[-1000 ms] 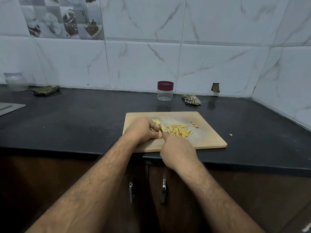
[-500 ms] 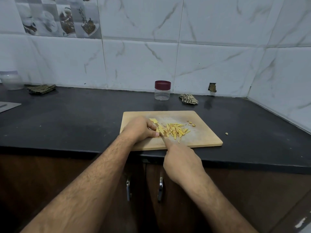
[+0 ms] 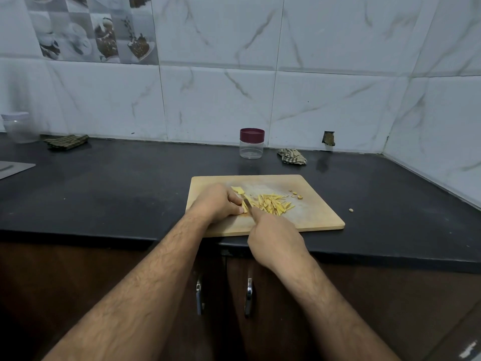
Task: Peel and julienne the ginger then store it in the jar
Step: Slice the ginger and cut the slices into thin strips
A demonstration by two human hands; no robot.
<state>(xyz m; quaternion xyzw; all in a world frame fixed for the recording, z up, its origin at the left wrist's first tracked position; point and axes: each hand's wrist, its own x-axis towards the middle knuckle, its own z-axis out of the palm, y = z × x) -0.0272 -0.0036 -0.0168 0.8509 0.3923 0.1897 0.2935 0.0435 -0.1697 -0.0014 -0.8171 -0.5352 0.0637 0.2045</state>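
A wooden cutting board point(image 3: 317, 217) lies at the counter's front edge. On it sits a pile of yellow ginger strips point(image 3: 272, 204), and flat ginger slices point(image 3: 238, 190) lie behind my left hand. My left hand point(image 3: 217, 204) holds a small stack of ginger slices down with curled fingers. My right hand point(image 3: 273, 239) grips a knife point(image 3: 247, 203); only a short piece of the blade shows, right against the held ginger. A clear jar with a maroon lid point(image 3: 251, 143) stands shut behind the board near the wall.
Small ginger scraps point(image 3: 295, 195) lie on the board's right part, one bit point(image 3: 351, 210) on the black counter. A crumpled checked cloth point(image 3: 291, 156) lies right of the jar, another cloth point(image 3: 66, 142) and a clear container point(image 3: 19, 127) at far left. A steel plate edge point(image 3: 14, 168) shows left.
My right hand drew back toward the front edge, then came forward again with the knife at the ginger. My left hand has stayed on the slices.
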